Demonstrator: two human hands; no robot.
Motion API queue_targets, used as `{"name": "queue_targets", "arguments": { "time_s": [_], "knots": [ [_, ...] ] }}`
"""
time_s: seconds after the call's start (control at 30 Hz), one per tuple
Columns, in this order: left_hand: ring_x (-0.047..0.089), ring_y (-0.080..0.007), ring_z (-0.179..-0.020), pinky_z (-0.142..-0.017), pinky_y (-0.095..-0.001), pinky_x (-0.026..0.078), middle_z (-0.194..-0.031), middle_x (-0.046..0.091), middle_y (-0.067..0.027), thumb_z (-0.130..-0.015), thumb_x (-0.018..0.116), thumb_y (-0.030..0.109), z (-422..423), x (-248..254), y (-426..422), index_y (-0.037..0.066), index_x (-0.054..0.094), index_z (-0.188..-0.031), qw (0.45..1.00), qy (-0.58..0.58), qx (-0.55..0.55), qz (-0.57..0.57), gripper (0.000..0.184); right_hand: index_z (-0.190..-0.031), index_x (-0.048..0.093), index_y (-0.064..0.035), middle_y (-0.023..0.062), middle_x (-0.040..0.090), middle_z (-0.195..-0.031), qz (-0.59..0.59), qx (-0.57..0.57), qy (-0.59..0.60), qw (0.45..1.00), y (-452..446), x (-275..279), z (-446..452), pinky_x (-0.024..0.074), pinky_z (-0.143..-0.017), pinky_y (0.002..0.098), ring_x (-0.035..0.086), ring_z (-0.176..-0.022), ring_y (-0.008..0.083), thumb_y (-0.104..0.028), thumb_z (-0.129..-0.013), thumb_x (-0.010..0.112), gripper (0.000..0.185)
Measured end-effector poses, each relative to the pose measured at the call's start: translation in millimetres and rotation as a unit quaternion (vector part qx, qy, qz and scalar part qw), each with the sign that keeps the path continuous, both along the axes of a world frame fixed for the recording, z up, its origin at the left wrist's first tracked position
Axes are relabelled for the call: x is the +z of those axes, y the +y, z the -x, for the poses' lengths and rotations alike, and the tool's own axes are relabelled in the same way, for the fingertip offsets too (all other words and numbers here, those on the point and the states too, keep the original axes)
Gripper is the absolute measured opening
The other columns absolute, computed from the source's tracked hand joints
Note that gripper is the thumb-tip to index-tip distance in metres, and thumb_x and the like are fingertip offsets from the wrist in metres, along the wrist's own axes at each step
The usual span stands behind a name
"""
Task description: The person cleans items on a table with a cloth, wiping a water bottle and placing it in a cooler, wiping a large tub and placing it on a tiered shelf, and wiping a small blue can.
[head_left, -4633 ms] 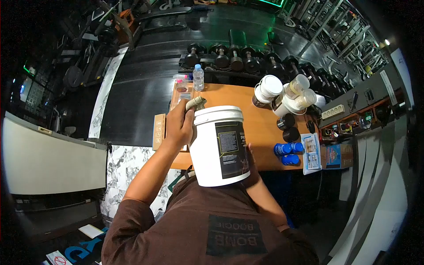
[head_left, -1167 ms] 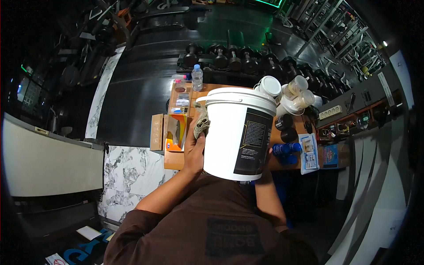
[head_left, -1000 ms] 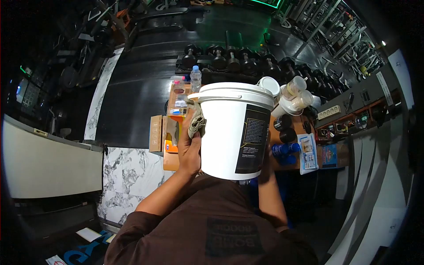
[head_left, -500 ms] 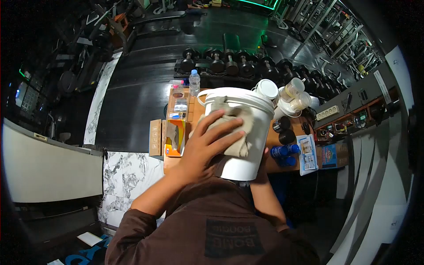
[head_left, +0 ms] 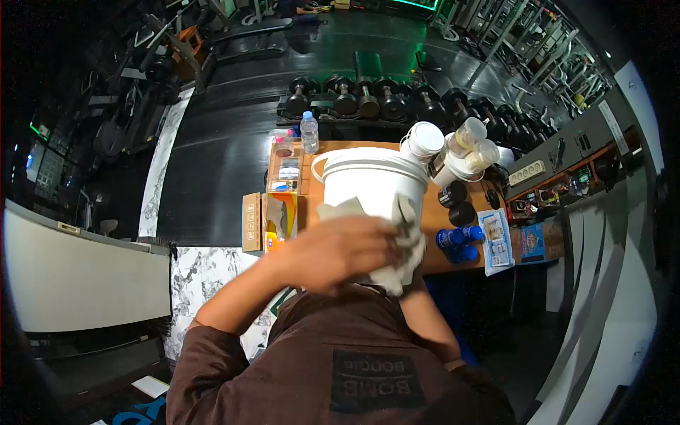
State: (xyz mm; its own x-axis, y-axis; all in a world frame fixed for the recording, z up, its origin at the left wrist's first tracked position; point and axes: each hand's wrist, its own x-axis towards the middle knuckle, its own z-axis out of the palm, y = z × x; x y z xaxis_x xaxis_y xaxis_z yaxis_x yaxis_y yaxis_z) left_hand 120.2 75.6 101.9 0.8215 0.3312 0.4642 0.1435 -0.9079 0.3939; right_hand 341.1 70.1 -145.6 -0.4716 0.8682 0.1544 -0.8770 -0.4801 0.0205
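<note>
A large white bucket point(head_left: 372, 185) with a lid and a side handle is held up in front of my chest, above the table's near edge. My left hand point(head_left: 340, 251), slightly blurred, presses a crumpled grey-beige cloth point(head_left: 405, 258) against the bucket's near side. Folds of the cloth stick out past the fingers on both sides. My right forearm reaches up to the bucket's lower right; the right hand itself is hidden behind the bucket and cloth. No label shows on the visible side.
On the wooden table point(head_left: 440, 205) stand a water bottle point(head_left: 309, 133), a clear organizer, an orange-and-white box point(head_left: 282, 218), white tubs point(head_left: 425, 139), black jars point(head_left: 453, 193) and blue bottles point(head_left: 457, 238). Dumbbells point(head_left: 343, 95) line a rack behind. Far off, a person point(head_left: 301, 10) is partly visible.
The bucket has turned so its black label no longer shows, and it sits slightly lower. My left hand moved from its left side onto the front, then lower, with the cloth.
</note>
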Motion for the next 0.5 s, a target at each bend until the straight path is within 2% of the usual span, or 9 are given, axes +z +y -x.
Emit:
{"name": "queue_targets", "arguments": {
  "time_s": [0.07,0.13,0.17,0.2,0.23,0.27,0.33,0.4,0.5],
  "knots": [
    [0.049,-0.0332,-0.142,-0.114,-0.0463,0.045,-0.141,0.063,-0.0084,-0.087,0.066,0.008,14,-2,26,0.009,0.066,-0.133,0.998,-0.004,0.069,-0.001,0.046,-0.163,0.024,-0.0114,0.0160,0.037,-0.160,0.026,0.034,0.146,0.988,4,-38,10,0.0388,-0.119,0.0504,0.043,-0.144,0.0345,-0.070,-0.086,0.069,0.107],
    [0.046,-0.0336,-0.145,-0.117,-0.0461,0.041,-0.145,0.062,-0.0083,-0.081,0.071,0.004,25,-8,44,0.009,0.065,-0.135,0.991,-0.032,0.130,0.022,0.054,-0.162,0.028,-0.0132,0.0136,0.042,-0.157,-0.052,-0.066,-0.138,0.987,-18,65,-3,0.0404,-0.117,0.0513,0.047,-0.140,0.0321,-0.068,-0.090,0.065,0.098],
    [0.045,-0.0341,-0.145,-0.118,-0.0469,0.040,-0.145,0.061,-0.0087,-0.080,0.070,0.006,22,-11,43,0.008,0.065,-0.135,0.990,-0.048,0.127,0.031,0.055,-0.160,0.031,-0.0111,0.0118,0.047,-0.154,-0.077,-0.067,-0.158,0.982,-20,70,-2,0.0415,-0.115,0.0517,0.048,-0.138,0.0287,-0.066,-0.095,0.056,0.088],
    [0.045,-0.0341,-0.145,-0.118,-0.0469,0.040,-0.145,0.061,-0.0087,-0.080,0.070,0.006,14,-13,34,0.008,0.065,-0.135,0.991,-0.048,0.125,0.032,0.055,-0.160,0.031,-0.0111,0.0118,0.047,-0.154,-0.075,-0.069,-0.158,0.982,-15,60,5,0.0415,-0.115,0.0517,0.048,-0.138,0.0287,-0.066,-0.095,0.056,0.088],
    [0.045,-0.0345,-0.145,-0.117,-0.0473,0.040,-0.146,0.060,-0.0091,-0.078,0.071,0.008,3,-17,18,0.006,0.064,-0.135,0.992,-0.043,0.105,0.048,0.057,-0.159,0.034,-0.0102,0.0119,0.048,-0.153,-0.018,-0.010,0.140,0.990,-3,38,18,0.0423,-0.114,0.0521,0.049,-0.138,0.0277,-0.064,-0.096,0.054,0.085],
    [0.045,-0.0349,-0.145,-0.116,-0.0478,0.041,-0.148,0.058,-0.0094,-0.077,0.072,0.010,-7,-20,3,0.005,0.064,-0.135,0.994,-0.039,0.086,0.062,0.059,-0.157,0.036,-0.0093,0.0119,0.050,-0.151,0.040,0.051,0.424,0.903,7,8,23,0.0432,-0.113,0.0526,0.049,-0.137,0.0268,-0.063,-0.097,0.053,0.082],
    [0.045,-0.0355,-0.145,-0.115,-0.0487,0.042,-0.151,0.055,-0.0101,-0.077,0.070,0.015,-18,-17,-23,0.004,0.062,-0.136,0.998,0.016,0.013,0.056,0.060,-0.153,0.044,-0.0096,0.0145,0.055,-0.145,0.238,0.001,0.215,0.947,8,-102,-47,0.0503,-0.105,0.0536,0.057,-0.128,0.0311,-0.059,-0.093,0.061,0.079],
    [0.045,-0.0357,-0.146,-0.115,-0.0502,0.042,-0.150,0.056,-0.0111,-0.080,0.067,0.020,-19,-18,-28,0.005,0.061,-0.136,0.999,0.043,-0.016,-0.012,0.058,-0.153,0.044,-0.0099,0.0147,0.055,-0.145,0.076,-0.015,-0.009,0.997,-7,-26,-37,0.0507,-0.105,0.0537,0.058,-0.127,0.0321,-0.059,-0.094,0.061,0.079],
    [0.044,-0.0357,-0.147,-0.117,-0.0500,0.041,-0.145,0.061,-0.0094,-0.075,0.073,0.009,-2,-10,-10,0.007,0.063,-0.134,0.992,0.000,-0.018,0.121,0.060,-0.153,0.044,-0.0102,0.0150,0.055,-0.145,-0.018,-0.072,-0.200,0.977,-19,35,-30,0.0513,-0.104,0.0539,0.058,-0.127,0.0335,-0.059,-0.094,0.062,0.079]
  ]
}}
